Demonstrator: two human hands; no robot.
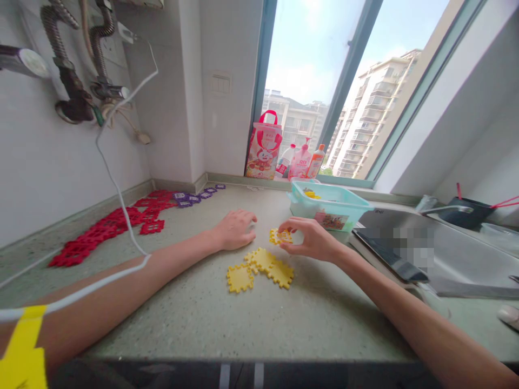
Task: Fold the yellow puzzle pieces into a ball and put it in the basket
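My right hand (310, 237) pinches a yellow interlocking tile (279, 236) with cut-outs, held just above the countertop. To its left, my left hand (235, 229) rests near the counter with its fingers apart and nothing visible in them. Solid yellow interlocking tiles (240, 277) with notched edges lie in a small overlapping group in front of both hands. Behind my right hand stands a light turquoise plastic basket (352, 208) with some yellow pieces (311, 193) inside.
Red tiles (107, 227) spread along the left wall, with purple tiles (190, 199) beyond them. A white cable (117, 183) crosses to my left forearm. On the right are a metal sink (389, 227) and a dark flat device (389, 256). Bottles (300, 162) and a bag (264, 151) line the windowsill.
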